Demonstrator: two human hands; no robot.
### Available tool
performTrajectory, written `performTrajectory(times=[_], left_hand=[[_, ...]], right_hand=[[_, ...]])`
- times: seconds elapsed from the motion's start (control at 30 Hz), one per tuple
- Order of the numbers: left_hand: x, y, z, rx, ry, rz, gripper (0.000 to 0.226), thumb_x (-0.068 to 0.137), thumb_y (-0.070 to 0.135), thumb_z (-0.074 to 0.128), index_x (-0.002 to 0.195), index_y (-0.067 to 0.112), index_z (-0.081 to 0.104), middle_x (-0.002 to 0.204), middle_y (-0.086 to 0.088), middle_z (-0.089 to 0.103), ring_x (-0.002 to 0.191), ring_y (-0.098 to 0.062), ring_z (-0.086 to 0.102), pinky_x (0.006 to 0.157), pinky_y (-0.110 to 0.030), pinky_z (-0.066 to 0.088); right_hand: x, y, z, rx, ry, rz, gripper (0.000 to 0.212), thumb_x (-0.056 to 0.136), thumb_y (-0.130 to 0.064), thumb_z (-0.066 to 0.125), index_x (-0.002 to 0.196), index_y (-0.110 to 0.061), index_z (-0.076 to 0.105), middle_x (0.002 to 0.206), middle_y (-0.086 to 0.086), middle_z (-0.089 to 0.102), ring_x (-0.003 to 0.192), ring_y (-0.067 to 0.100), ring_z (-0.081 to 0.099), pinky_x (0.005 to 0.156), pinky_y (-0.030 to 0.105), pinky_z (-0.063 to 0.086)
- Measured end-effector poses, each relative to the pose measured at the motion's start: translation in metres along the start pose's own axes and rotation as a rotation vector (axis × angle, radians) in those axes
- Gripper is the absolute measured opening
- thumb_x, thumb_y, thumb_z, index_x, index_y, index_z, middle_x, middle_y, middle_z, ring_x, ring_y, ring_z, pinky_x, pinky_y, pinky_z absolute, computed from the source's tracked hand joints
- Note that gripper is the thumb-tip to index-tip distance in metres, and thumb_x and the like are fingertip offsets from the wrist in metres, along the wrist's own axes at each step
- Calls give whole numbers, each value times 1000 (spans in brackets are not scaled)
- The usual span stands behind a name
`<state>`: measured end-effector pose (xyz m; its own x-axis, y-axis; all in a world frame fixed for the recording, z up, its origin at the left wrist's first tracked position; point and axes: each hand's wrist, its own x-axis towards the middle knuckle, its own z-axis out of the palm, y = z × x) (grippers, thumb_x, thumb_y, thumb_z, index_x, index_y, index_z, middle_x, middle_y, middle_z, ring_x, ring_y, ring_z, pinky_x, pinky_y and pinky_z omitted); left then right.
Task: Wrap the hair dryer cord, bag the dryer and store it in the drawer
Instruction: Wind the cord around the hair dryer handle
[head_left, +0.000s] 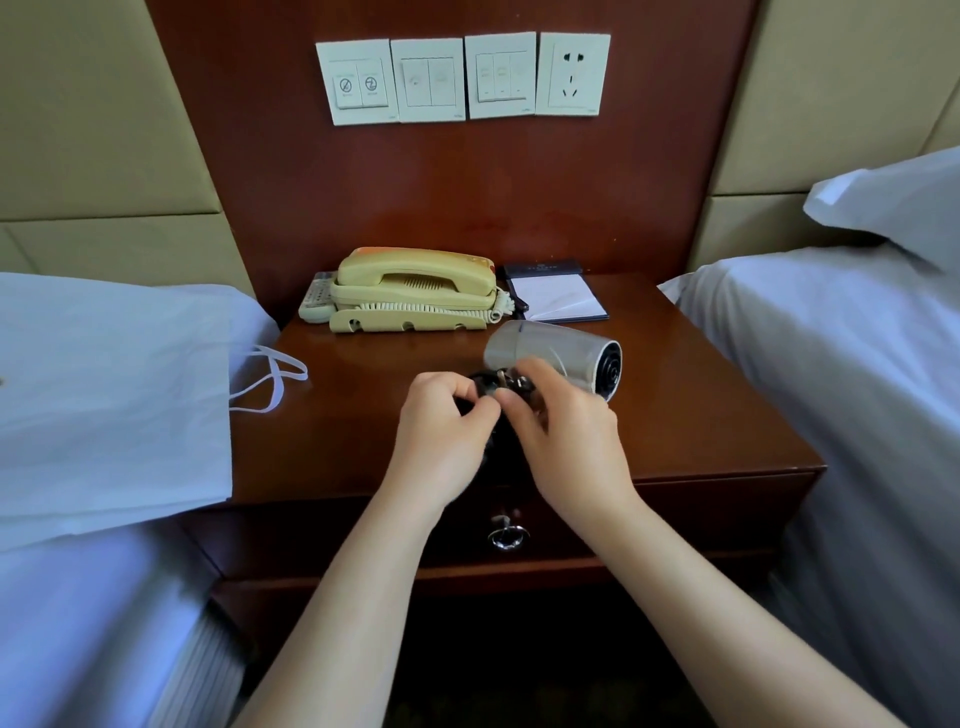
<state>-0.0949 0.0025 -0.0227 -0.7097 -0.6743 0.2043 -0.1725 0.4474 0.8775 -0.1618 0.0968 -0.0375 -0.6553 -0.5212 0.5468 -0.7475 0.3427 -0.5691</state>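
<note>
Left hand (441, 431), right hand (561, 426) both grasping cord (485, 387); hair dryer (556, 356) behind right hand

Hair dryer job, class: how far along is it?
Done: nothing finished. In hand: left hand and right hand bundle the black cord at the hair dryer. Left: the white bag lies unused on the bed; the drawer is closed.

Two bare forearms, no sleeves; left hand (441, 431) and right hand (563, 431) without rings or watch.
</note>
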Motion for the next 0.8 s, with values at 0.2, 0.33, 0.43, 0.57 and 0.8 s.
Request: performTrajectory(times=[0.2, 0.33, 0.43, 0.57, 0.8], left_hand=[[-6, 1, 6, 95, 24, 37, 10, 88, 18, 54, 92, 12, 61, 113, 2, 51, 97, -12, 46, 85, -23, 32], [-8, 2, 4, 8, 17, -8, 18, 88, 12, 47, 82, 19, 62, 108, 1, 59, 104, -19, 55, 97, -36, 42], [-9, 5, 1, -58, 1, -30, 25, 88, 7, 45, 76, 20, 63, 104, -3, 64, 102, -21, 58, 96, -38, 45], [-12, 8, 4, -115, 10, -41, 22, 88, 9, 48, 79, 19, 66, 105, 0, 64, 103, -17, 58, 96, -36, 44], [-20, 13, -2, -145, -116, -17, 31, 89, 1, 44, 108, 17, 63, 119, 9, 52, 115, -9, 49, 101, -24, 36]], right_hand=[[3, 2, -14, 14, -129, 10, 24, 95, -29, 48, 111, -16, 61, 74, 0, 60, 65, 19, 54, 57, 30, 40], [-1, 6, -20, 102, -184, 86, 26, 96, -31, 43, 115, -26, 60, 82, 2, 66, 74, 22, 64, 73, 34, 51], [1, 13, -21, 210, -205, 219, 26, 92, -37, 52, 114, -34, 64, 67, -1, 65, 60, 14, 69, 67, 29, 50], [7, 24, -19, 442, -225, 392, 21, 83, -40, 64, 99, -27, 62, 68, 2, 68, 54, 19, 70, 60, 29, 44], [4, 23, -9, 303, -54, 322, 16, 85, -42, 61, 72, -32, 58, 45, -8, 55, 53, 14, 65, 64, 32, 48]])
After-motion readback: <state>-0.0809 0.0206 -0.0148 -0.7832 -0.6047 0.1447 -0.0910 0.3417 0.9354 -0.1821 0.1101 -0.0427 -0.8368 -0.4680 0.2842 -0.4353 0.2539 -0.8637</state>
